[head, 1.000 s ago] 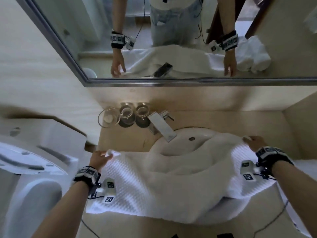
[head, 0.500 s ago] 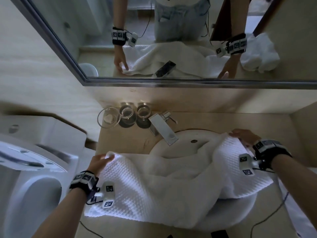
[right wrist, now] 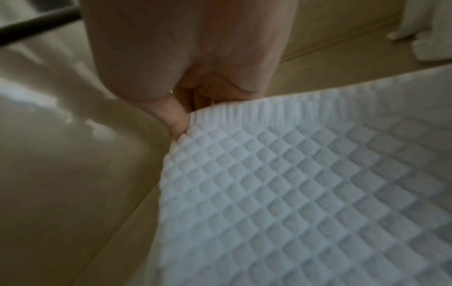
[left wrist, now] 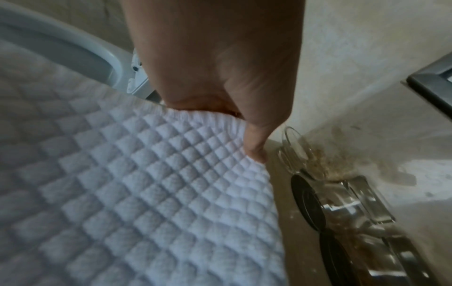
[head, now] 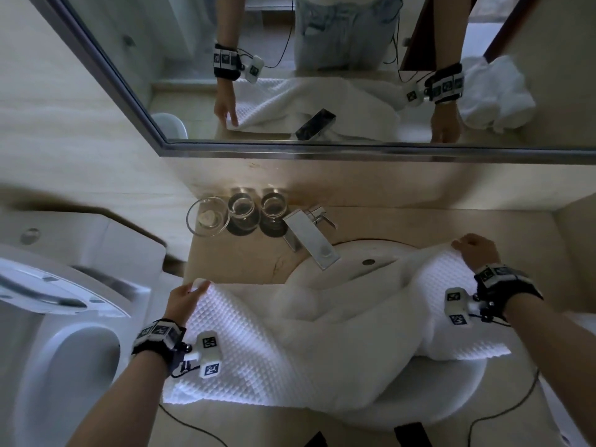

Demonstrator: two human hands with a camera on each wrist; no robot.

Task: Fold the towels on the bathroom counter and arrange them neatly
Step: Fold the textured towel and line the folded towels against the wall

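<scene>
1. Two hands hold one white waffle-weave towel [head: 290, 343] stretched across the bathroom counter [head: 245, 259], and most of it sags over the sink basin [head: 348, 266].
2. Far left, beside the counter, stands a toilet [head: 64, 333] with its lid raised.
3. The left hand [head: 183, 300] pinches the towel's far left corner just above the counter edge; the left wrist view shows the thumb [left wrist: 254, 143] on top of the hem and the fingers tucked beneath the cloth.
4. Behind that hand, against the wall, sits a glass dish [head: 208, 217] with a small soap in it, then two drinking glasses [head: 258, 211] on dark coasters.
5. Just right of the glasses, the chrome faucet [head: 311, 240] angles out over the basin, clear of the towel.
6. The towel's middle dips into the bowl in soft folds, while its near edge lies on the front of the counter.
7. The right hand [head: 475, 251] grips the far right corner, lifted above the basin rim; the right wrist view shows curled fingers [right wrist: 176, 118] closed on the ribbed hem.
8. In the mirror [head: 322, 150], a second, crumpled white towel [head: 493, 95] appears to lie at the right end of the counter.
</scene>
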